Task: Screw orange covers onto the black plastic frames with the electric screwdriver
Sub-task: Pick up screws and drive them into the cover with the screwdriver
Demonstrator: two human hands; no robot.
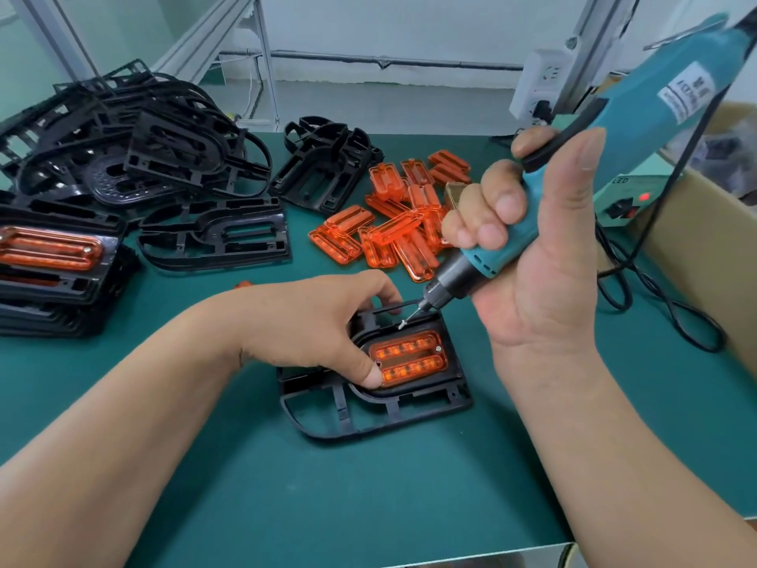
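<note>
The orange cover [407, 358], seated in the black frame [385, 416] on the surface [286, 506] and pinched by the left grip [327, 321], should be held flat while the screw [403, 323] on the electric screwdriver [483, 256], clasped in the right grip [528, 256], is set upright in the open hole.

Frame [377, 403] with cover [407, 358] on mat [286, 485] at centre, loose covers [393, 223] behind, frame pile [135, 166] far left, cardboard box [696, 256] right.
</note>
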